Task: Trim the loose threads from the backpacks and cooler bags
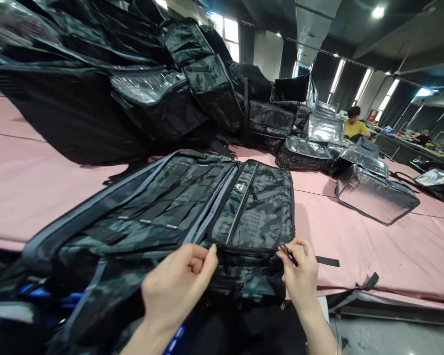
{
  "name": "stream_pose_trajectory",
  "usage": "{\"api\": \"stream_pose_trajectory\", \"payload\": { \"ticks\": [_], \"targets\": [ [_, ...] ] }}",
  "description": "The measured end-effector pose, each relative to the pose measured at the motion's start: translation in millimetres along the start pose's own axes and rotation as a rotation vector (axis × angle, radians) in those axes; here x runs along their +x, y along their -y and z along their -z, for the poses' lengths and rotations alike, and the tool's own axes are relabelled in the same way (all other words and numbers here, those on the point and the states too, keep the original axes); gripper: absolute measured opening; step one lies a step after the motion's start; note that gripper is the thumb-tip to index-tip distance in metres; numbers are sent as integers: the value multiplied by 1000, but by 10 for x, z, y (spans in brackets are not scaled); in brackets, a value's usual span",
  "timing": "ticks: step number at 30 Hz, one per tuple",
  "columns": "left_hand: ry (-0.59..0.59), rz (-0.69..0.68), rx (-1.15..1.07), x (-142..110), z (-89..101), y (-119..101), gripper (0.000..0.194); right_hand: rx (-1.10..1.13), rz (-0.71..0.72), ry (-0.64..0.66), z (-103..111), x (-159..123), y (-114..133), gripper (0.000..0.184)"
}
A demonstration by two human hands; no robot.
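Note:
A dark camouflage backpack point(163, 197) lies unfolded on the pink-covered table, its lower part hanging over the near edge. My left hand point(181, 281) is closed, with thumb and forefinger pinched at the near left corner of the zippered front panel point(261, 212). At that panel's near right corner, my right hand point(299, 271) pinches the edge. A small dark item with light dots point(289, 255) shows between the right fingers; its kind I cannot make out. A zipper point(243, 202) runs along the panel, and webbing straps cross the section on the left.
Black bags point(70, 108) are piled high at the back left. Silver-lined bags point(377, 192) stand farther right on the pink table point(385, 246). A black strap point(327, 261) lies beside my right hand. A person in a yellow top point(355, 129) is in the background.

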State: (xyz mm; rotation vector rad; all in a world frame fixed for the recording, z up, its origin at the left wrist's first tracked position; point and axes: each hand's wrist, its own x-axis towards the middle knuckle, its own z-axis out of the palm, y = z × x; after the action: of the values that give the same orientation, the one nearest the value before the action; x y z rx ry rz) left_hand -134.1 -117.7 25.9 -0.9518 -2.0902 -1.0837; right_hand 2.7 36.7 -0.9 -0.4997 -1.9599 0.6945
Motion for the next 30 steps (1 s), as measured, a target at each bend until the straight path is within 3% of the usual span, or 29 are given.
{"api": "stream_pose_trajectory", "payload": {
  "ticks": [5, 13, 20, 24, 30],
  "targets": [
    [19, 61, -67, 74, 88, 116, 29, 0, -43, 0, -35, 5, -37, 14],
    [52, 87, -184, -145, 123, 225, 25, 81, -13, -8, -54, -102, -161, 11],
    [183, 409, -358, -620, 138, 391, 24, 64, 38, -99, -88, -230, -243, 12],
    [245, 579, -482, -838, 139, 375, 28, 25, 83, -139, -83, -312, -260, 13],
    [229, 699, -611, -865, 166, 238, 30, -7, 71, -223, -105, -355, -376, 18]
  ]
}}
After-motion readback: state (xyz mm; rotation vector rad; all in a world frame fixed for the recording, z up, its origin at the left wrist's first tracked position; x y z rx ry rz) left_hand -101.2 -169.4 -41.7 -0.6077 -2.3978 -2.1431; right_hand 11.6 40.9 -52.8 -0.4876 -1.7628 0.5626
